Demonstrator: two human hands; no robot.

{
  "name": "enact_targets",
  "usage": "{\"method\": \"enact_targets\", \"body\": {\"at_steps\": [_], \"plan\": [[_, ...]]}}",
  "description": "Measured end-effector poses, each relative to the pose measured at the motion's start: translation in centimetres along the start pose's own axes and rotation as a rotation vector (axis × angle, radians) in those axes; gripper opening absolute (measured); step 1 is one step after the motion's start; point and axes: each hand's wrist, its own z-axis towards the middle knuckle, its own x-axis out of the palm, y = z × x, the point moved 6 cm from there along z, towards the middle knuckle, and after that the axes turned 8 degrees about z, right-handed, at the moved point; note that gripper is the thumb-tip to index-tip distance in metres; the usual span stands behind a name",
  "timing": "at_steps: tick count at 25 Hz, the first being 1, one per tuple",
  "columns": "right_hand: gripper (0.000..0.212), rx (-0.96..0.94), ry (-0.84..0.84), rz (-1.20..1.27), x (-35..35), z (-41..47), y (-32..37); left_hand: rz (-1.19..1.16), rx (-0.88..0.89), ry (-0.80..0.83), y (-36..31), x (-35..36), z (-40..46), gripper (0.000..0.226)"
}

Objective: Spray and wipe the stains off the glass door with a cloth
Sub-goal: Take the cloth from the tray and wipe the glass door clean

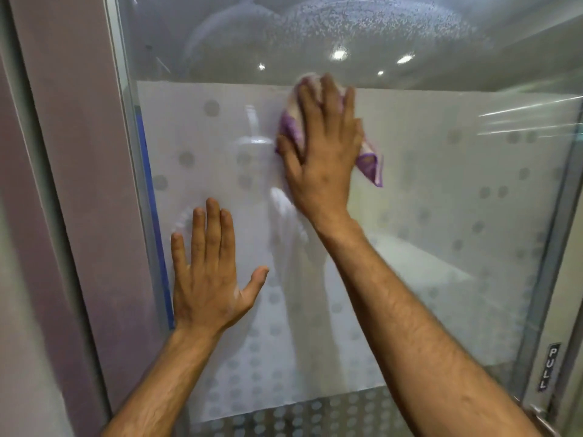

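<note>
The glass door (441, 190) fills the view, with a frosted band dotted with grey circles across its middle. A mist of fine spray droplets (362, 23) covers the clear glass near the top. My right hand (321, 152) presses a purple and cream cloth (370, 162) flat against the glass at the upper edge of the frosted band, fingers straight and spread. My left hand (208, 272) lies flat on the frosted glass lower left, fingers straight, holding nothing. No spray bottle is in view.
A mauve door frame (72, 152) runs down the left side, with a blue strip (154, 222) along the glass edge. At the lower right a metal stile carries a "PULL" label (548, 367) above a metal handle (539, 419).
</note>
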Motion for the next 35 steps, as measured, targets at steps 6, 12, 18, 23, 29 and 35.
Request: {"method": "enact_targets", "body": {"at_steps": [6, 12, 18, 23, 29, 35], "plan": [[0.057, -0.391, 0.384, 0.078, 3.1, -6.3, 3.9, -0.059, 0.008, -0.053, 0.1, -0.3, 0.1, 0.102], [0.057, -0.364, 0.435, 0.145, 2.3, -12.0, 1.6, -0.167, 0.055, -0.083, 0.1, -1.0, -0.1, 0.103], [0.053, -0.357, 0.45, -0.038, 0.5, -18.5, -2.8, -0.04, 0.093, 0.056, 0.1, -0.5, 0.1, 0.121], [0.054, -0.246, 0.346, -0.106, -4.6, -20.9, -9.0, -0.023, 0.071, 0.055, 0.1, -0.6, 0.1, 0.12], [0.056, 0.24, -0.025, 0.136, -5.7, -16.1, -11.6, -0.018, 0.06, 0.056, -0.1, -0.7, 0.1, 0.12], [0.055, -0.203, 0.365, -0.1, -0.4, -28.4, -7.4, -0.024, 0.049, 0.064, 0.0, -0.9, 0.2, 0.12]]}}
